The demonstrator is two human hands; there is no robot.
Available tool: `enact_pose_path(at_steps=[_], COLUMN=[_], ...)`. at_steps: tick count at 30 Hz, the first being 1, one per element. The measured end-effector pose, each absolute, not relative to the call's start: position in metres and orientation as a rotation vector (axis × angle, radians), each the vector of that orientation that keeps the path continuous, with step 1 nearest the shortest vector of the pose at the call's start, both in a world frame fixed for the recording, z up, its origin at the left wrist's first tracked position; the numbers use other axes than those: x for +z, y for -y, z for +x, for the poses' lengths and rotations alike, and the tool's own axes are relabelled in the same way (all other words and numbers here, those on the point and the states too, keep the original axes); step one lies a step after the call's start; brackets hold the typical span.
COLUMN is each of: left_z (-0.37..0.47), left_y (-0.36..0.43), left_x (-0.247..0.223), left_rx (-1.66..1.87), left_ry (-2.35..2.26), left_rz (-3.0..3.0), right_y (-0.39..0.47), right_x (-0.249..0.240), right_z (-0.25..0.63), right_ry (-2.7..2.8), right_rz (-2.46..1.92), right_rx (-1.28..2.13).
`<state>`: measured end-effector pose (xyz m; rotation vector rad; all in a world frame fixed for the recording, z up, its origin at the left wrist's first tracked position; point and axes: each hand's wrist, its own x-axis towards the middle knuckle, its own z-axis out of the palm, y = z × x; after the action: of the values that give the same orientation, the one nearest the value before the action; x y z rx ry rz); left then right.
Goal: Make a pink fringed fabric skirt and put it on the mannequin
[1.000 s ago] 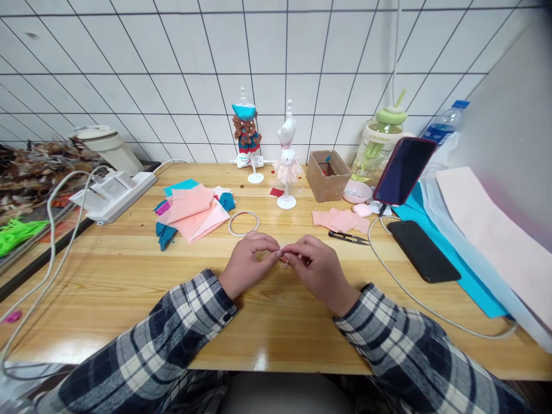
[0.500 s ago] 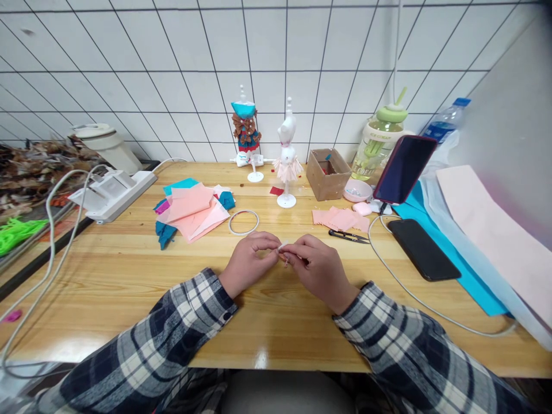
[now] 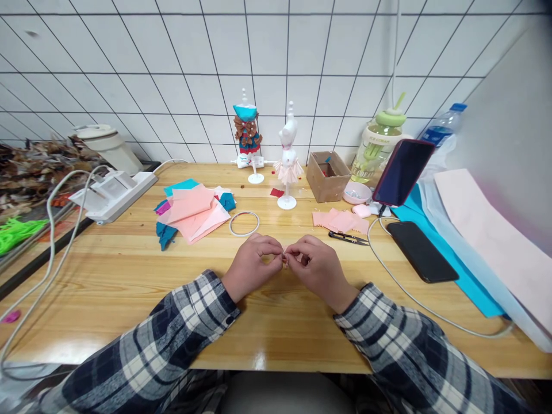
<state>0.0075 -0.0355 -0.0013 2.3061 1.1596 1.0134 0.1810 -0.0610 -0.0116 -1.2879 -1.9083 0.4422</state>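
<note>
My left hand (image 3: pixel 254 263) and my right hand (image 3: pixel 318 267) meet above the middle of the wooden table (image 3: pixel 276 328). Both pinch a small piece of pink paper (image 3: pixel 285 262) between their fingertips; most of it is hidden. Beyond them a white mini mannequin (image 3: pixel 288 155) on a round stand wears a pale pink ruffled skirt. Close to my left hand lies a thin white ring (image 3: pixel 244 223). To the right of my right hand are black thread snips (image 3: pixel 348 237) and a stack of pink pieces with jagged edges (image 3: pixel 340 221).
Pink, blue and magenta paper sheets (image 3: pixel 194 210) lie at left, near a white power strip (image 3: pixel 118 192). A second dressed mannequin (image 3: pixel 248 135), a cardboard box (image 3: pixel 328 178) and a green-lidded bottle (image 3: pixel 379 141) stand behind. At right are phones (image 3: pixel 422 251), a cable and large sheets (image 3: pixel 491 230).
My fingertips have shifted on the small piece, and the whitish bit that showed above them is now out of sight. Both hands stay in nearly the same place.
</note>
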Motion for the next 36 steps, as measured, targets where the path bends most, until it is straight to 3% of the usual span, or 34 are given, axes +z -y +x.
enact_pose_path(at_steps=[19,26,33,36], left_z=[0.004,0.002,0.001,0.001], left_y=[0.041,0.043,0.038,0.036], left_x=[0.007,0.007,0.001,0.000], left_rx=[1.041,1.116,1.173,1.186], left_ry=[-0.940,-0.825,-0.781,-0.755], left_rz=[2.006,1.956,2.021,2.065], right_y=[0.048,0.033,-0.044,-0.078], right_x=[-0.019,-0.016,0.046,0.060], right_z=[0.181,0.197,0.241,0.255], right_ry=[1.480,1.528,1.557,1.552], right_rz=[-1.300,-1.494,-1.698,-1.893], right_rx=[1.058,0.776,-0.041,-0.183])
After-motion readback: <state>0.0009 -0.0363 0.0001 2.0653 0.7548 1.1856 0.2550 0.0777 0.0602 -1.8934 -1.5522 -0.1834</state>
